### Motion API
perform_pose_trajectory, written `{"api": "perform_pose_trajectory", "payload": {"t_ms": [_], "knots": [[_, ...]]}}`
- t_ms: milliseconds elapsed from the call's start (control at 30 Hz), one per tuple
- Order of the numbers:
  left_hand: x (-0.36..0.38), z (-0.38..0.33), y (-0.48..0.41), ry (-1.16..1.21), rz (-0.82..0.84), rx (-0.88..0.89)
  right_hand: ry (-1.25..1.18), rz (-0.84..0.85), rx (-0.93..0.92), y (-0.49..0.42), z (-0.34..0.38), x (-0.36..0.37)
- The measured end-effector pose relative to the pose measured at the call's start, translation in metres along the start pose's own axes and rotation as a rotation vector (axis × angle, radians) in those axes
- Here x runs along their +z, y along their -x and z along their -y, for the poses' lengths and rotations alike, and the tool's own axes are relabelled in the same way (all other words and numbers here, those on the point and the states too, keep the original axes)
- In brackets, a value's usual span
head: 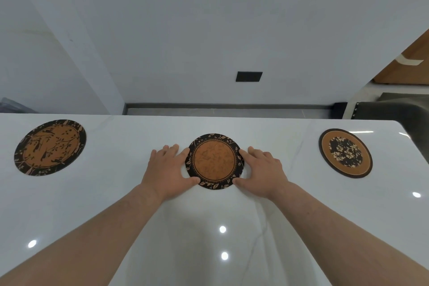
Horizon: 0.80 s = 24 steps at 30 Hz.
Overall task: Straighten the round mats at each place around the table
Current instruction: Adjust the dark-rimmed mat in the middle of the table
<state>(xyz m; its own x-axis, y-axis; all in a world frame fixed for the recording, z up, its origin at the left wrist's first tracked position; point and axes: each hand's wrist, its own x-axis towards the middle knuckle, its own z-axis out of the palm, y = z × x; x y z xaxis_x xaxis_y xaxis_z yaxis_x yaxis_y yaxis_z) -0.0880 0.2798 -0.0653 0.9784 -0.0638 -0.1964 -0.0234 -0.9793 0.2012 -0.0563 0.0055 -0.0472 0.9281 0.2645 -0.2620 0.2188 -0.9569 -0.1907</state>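
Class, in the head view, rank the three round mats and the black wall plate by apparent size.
1. bird mat
2. leaf-border mat and flower mat: too alike to rank
3. black wall plate

The middle mat (214, 161) is coloured a mottled orange-brown and ringed by a black band printed with tan leaves. On the nine o'clock mat (50, 147), black branches and birds are laid over an orange field, bordered in black with pale leaves. The three o'clock mat (346, 153) is centred with cream flowers on black, set in an orange ring and edged dark brown. The table (92, 193) is glossy white, faintly grey-veined. At twelve o'clock a black plate (249, 76) is shown on the white wall (209, 18).
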Motion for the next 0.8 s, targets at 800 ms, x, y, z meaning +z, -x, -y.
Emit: {"api": "perform_pose_trajectory", "payload": {"t_ms": [800], "knots": [[-0.077, 0.027, 0.039, 0.167, 0.214, -0.047, -0.168, 0.011, -0.107, 0.03, 0.02, -0.057]]}}
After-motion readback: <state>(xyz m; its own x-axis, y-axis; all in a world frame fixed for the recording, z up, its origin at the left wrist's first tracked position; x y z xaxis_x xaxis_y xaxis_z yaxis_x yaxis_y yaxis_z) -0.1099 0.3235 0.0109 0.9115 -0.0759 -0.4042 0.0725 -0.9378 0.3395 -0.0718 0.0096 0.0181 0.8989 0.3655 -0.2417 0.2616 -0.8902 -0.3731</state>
